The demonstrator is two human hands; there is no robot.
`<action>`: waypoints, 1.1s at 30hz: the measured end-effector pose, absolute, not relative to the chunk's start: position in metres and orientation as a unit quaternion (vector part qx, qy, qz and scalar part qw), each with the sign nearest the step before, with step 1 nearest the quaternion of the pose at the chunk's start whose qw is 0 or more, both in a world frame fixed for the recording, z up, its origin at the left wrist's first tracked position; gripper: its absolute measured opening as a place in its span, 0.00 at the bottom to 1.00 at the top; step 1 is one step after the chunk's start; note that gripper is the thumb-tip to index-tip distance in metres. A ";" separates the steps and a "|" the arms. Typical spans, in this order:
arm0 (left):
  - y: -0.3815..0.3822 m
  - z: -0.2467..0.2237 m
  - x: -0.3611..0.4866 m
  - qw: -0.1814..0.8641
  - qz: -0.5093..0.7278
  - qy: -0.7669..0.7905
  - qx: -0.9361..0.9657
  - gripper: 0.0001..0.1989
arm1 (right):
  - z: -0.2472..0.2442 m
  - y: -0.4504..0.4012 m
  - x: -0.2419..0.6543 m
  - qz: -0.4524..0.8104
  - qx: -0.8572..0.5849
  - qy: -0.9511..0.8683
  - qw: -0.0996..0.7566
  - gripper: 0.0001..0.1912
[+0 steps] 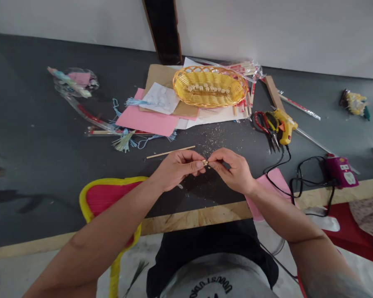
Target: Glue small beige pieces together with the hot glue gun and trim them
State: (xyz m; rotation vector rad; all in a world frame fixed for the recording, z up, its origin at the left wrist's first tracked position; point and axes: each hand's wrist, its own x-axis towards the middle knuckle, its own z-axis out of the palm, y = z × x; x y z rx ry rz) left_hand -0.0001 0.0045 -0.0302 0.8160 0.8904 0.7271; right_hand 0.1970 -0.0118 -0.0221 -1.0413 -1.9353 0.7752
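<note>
My left hand pinches a small pale wooden piece between thumb and fingertips, just above the dark tabletop. From the other side, the closed fingertips of my right hand meet at the edge of that piece; what they grip is too small to make out. Behind my left hand lies a thin wooden stick. Pale crumbs are scattered on the table past my fingers. Farther back, a yellow wicker basket holds several small pale pieces much like the one in my fingers.
Pliers and a yellow glue gun lie to the right, with a black cable running to a purple power box. Pink paper and blue tassels lie at the left. A yellow-edged red fan-like thing is near my left forearm.
</note>
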 end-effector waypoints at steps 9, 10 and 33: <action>0.004 -0.032 -0.001 0.755 0.327 0.412 0.392 0.16 | -0.026 -0.011 0.197 0.304 -0.377 -0.780 0.398 0.07; 0.004 -0.032 -0.001 0.755 0.327 0.412 0.392 0.16 | -0.027 -0.011 0.198 0.303 -0.373 -0.781 0.400 0.07; 0.008 -0.028 0.000 0.777 0.377 0.397 0.311 0.15 | 0.011 0.012 0.263 0.193 -0.513 -0.777 0.310 0.07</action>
